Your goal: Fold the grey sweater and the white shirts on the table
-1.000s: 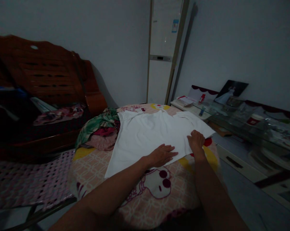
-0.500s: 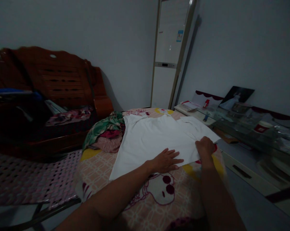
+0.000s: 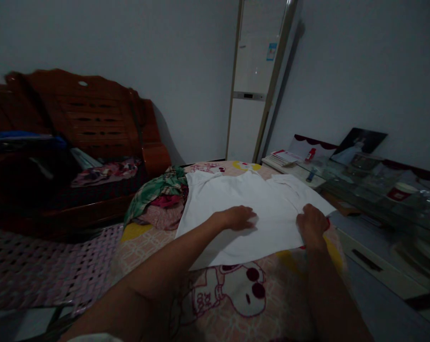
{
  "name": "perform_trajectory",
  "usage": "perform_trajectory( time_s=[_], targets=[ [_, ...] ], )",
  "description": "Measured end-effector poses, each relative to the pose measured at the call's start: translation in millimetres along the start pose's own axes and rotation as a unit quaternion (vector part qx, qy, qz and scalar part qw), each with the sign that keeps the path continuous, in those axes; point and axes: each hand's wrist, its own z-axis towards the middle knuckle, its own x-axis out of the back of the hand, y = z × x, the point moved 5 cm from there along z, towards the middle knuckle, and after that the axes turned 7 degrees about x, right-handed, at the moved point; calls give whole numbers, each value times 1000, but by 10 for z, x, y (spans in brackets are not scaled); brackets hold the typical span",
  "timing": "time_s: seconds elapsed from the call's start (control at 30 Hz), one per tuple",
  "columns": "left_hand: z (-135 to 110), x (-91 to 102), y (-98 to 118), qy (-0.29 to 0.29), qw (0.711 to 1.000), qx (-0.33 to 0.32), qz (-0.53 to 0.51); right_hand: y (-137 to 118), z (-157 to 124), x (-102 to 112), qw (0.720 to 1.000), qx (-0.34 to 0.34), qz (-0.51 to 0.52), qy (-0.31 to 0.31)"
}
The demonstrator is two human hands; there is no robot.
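Observation:
A white T-shirt lies spread over the patterned cloth of the table in front of me. My left hand rests on the middle of the shirt, with its fingers bent and slightly apart. At the shirt's right edge, just below the sleeve, my right hand has its fingers closed on the fabric. A faint crease runs across the shirt between both hands. Against the shirt's left side sits a pile of clothes in green plaid, pink and red.
Left of the table are a woven pink seat and a wooden bench with cloths on it. A tall air conditioner stands at the back. On the right, a glass-topped cabinet carries papers, a paper cup and a photo.
My left hand has moved away from the shirt's near edge to its middle, and its flat fingers are now bent. The right hand keeps its grip at the right edge. The view has shifted slightly.

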Motion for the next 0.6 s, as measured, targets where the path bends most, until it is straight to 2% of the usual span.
perform_trajectory(
  time_s=[0.1, 0.17, 0.27, 0.4, 0.53, 0.6],
  targets=[
    [192, 42, -393, 52, 996, 70, 26, -240, 34, 145, 997, 57, 12, 47],
    [269, -61, -569, 67, 992, 95, 44, -464, 62, 204, 993, 108, 25, 49],
    [289, -246, -703, 103, 986, 116, 58, -857, 141, 201, 982, 185, 40, 18],
    [262, -391, -743, 110, 985, 117, 58, -1407, 390, 30, 968, 235, 73, -53],
    [267, -410, -761, 112, 986, 111, 59, -1936, 790, -242, 956, 257, 104, -98],
    [272, -412, -770, 109, 986, 110, 55, -2124, 997, -401, 953, 255, 118, -113]
  ],
)
